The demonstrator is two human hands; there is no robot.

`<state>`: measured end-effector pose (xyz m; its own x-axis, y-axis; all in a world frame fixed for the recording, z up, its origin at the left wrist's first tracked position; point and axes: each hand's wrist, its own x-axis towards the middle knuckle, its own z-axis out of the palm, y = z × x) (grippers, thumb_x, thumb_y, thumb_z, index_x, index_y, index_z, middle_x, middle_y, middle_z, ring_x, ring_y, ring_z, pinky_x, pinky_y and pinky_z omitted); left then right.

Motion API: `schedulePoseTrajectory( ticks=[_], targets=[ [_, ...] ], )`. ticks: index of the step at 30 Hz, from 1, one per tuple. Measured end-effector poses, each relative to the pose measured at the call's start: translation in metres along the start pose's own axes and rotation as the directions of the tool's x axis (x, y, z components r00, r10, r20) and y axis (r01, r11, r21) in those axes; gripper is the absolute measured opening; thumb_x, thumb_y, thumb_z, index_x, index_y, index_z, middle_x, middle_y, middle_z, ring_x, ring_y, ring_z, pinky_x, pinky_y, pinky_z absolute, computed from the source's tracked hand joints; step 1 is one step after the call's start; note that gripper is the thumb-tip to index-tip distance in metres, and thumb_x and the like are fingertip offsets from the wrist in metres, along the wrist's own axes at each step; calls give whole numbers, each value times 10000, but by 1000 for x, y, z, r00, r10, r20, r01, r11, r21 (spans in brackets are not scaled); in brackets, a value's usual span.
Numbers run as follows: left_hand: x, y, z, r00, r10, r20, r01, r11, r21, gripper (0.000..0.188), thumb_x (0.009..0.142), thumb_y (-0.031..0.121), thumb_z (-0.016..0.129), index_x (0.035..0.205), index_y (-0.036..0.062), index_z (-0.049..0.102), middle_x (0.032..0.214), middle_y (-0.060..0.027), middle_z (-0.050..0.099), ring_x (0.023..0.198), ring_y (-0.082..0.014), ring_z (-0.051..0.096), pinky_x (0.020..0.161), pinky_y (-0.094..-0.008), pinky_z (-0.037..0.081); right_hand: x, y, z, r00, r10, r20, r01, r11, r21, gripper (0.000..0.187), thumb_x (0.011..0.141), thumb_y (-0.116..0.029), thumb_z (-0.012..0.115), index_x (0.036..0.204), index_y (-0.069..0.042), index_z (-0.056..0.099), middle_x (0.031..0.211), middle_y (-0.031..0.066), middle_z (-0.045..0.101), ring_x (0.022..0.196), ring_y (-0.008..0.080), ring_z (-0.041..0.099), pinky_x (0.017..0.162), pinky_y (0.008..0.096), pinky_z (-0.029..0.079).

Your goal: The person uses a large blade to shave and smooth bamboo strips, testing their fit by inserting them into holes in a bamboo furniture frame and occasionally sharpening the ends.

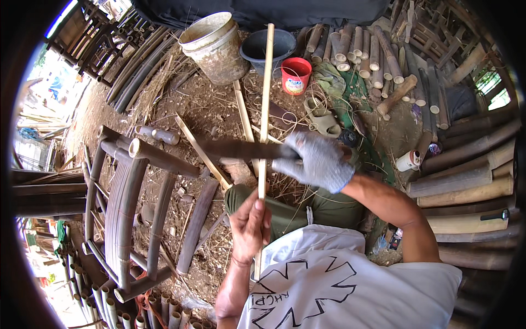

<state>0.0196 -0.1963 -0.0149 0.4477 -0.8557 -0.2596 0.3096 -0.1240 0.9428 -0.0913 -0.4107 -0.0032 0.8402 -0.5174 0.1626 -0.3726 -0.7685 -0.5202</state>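
A long, pale split bamboo strip stands nearly straight up the middle of the view. Low on it, my bare left hand is closed around the strip, thumb along its side. My right hand, in a grey-white knit glove, grips a large dark-bladed knife. Its broad blade points left and crosses the strip just above my left hand; motion blurs it, so I cannot tell whether it touches. The knife's handle is mostly hidden in the glove. Two more split strips lean nearby, one left of the strip and another behind it.
A dark bamboo frame stands at left. Ahead are a dirty white bucket, a black basin and a red tub. Cut bamboo poles lie at far right, with large bamboo lengths stacked at right. Shavings litter the ground.
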Motion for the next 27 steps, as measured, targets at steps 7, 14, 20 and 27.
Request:
schedulePoseTrajectory(
  ticks=[7, 14, 20, 27],
  targets=[
    [-51, -14, 2, 997, 65, 44, -67, 997, 37, 438, 1047, 278, 536, 1384, -2, 551, 606, 17, 503, 381, -35, 407, 348, -190, 315, 14, 51, -21, 958, 98, -271, -116, 992, -53, 514, 874, -619, 629, 878, -105, 650, 733, 126, 670, 668, 317, 688, 595, 452, 526],
    [-100, -19, -10, 999, -42, -15, 43, 999, 33, 441, 1052, 263, 528, 1399, -8, 532, 637, 16, 530, 415, -38, 448, 379, -187, 348, 24, 51, -25, 975, 45, -219, -52, 998, -27, 511, 894, -584, 613, 932, -77, 662, 811, 146, 702, 772, 353, 690, 694, 453, 529],
    [-208, -35, -39, 963, -114, -245, 148, 981, 125, 365, 1026, 338, 570, 932, -1, 668, 582, 32, 541, 457, -44, 478, 414, -223, 372, 97, 140, -62, 748, 629, -212, -384, 670, 636, 503, 967, -533, 565, 681, -119, 548, 545, -12, 473, 531, 115, 532, 511, 316, 426],
    [-125, 62, -179, 619, 625, -476, 94, 543, 834, 186, 948, 119, 618, 1111, 49, 672, 842, -101, 599, 783, -265, 615, 700, -364, 494, 119, 55, 115, 889, 386, 246, -448, 625, 639, 439, 928, -396, 644, 642, -139, 431, 482, 7, 450, 331, 157, 451, 327, 323, 338]
  ],
)
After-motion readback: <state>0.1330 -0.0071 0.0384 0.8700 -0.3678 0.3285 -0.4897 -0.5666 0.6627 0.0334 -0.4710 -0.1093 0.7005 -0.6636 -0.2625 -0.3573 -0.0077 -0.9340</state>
